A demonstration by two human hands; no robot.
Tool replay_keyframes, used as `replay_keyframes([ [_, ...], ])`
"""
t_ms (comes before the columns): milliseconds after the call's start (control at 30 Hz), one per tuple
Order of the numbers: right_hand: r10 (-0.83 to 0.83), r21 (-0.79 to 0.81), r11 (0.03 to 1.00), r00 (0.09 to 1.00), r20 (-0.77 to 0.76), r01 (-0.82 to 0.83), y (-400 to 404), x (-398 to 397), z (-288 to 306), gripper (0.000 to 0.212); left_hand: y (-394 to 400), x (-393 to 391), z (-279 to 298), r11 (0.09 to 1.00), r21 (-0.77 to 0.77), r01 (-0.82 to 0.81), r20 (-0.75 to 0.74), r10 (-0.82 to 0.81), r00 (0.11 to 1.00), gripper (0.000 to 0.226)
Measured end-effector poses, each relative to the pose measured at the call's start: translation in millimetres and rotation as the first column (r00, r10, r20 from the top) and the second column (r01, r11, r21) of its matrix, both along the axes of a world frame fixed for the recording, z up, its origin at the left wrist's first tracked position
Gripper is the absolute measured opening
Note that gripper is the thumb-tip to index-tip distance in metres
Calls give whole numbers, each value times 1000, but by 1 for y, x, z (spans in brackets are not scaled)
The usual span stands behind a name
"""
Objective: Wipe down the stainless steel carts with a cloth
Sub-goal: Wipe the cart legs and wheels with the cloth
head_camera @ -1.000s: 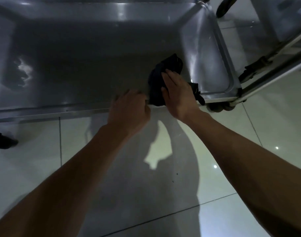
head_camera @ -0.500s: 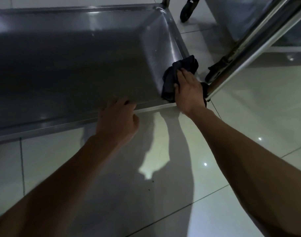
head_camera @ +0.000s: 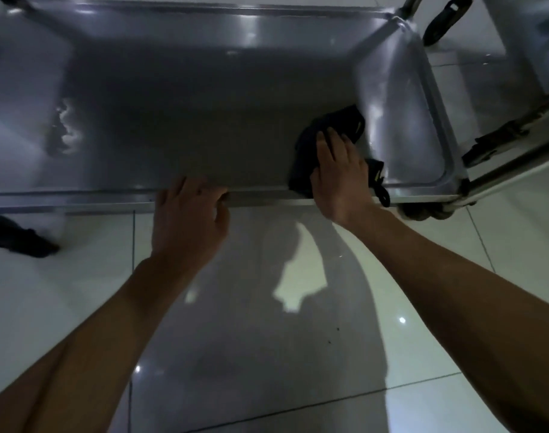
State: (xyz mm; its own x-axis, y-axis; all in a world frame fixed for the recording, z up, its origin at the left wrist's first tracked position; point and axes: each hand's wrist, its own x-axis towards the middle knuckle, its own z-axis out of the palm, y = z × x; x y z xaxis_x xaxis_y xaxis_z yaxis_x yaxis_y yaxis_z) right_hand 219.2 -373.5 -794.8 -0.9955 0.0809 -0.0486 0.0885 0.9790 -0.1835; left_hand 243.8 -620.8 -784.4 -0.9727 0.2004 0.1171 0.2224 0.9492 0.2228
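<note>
A stainless steel cart shelf (head_camera: 179,114) with a raised rim fills the upper half of the view. A dark cloth (head_camera: 338,126) lies on the shelf near its right end, by the front rim. My right hand (head_camera: 338,176) presses flat on the cloth, fingers straight and pointing away from me. My left hand (head_camera: 188,220) holds the front rim of the shelf, its fingers curled over the edge. A pale smudge (head_camera: 64,126) marks the shelf at the left.
Glossy white floor tiles (head_camera: 267,339) lie below the cart. A cart wheel (head_camera: 423,210) sits under the front right corner. A second metal frame (head_camera: 516,157) stands to the right. A dark shoe (head_camera: 20,235) is at the left and a black object (head_camera: 441,20) at the top right.
My right hand has slid the cloth from the right front corner back inward onto the shelf floor. My left hand stays on the front rim. The view shifted right.
</note>
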Motion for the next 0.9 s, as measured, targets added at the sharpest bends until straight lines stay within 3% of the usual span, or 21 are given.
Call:
replay_keyframes([
  [267, 271, -10, 963, 962, 39, -271, -133, -26, -7, 67, -45, 2, -1, 985, 172, -24, 13, 22, 1000, 29],
  [400, 322, -56, 946, 946, 28, -320, -154, -37, -7, 63, -54, 1, -7, 983, 185, -9, 20, 5, 1000, 26],
  [567, 319, -76, 944, 947, -27, -320, -126, -32, -6, 60, -47, -5, -5, 986, 169, -15, 34, 9, 999, 21],
  [733, 212, -11, 977, 977, -26, -212, -61, -27, -8, 58, -14, -6, -4, 996, 62, 60, -34, -58, 998, 23],
  [900, 29, -50, 998, 998, -50, -31, 31, -15, -4, 56, 70, -20, 3, 976, 80, 200, -3, -201, 980, 37],
])
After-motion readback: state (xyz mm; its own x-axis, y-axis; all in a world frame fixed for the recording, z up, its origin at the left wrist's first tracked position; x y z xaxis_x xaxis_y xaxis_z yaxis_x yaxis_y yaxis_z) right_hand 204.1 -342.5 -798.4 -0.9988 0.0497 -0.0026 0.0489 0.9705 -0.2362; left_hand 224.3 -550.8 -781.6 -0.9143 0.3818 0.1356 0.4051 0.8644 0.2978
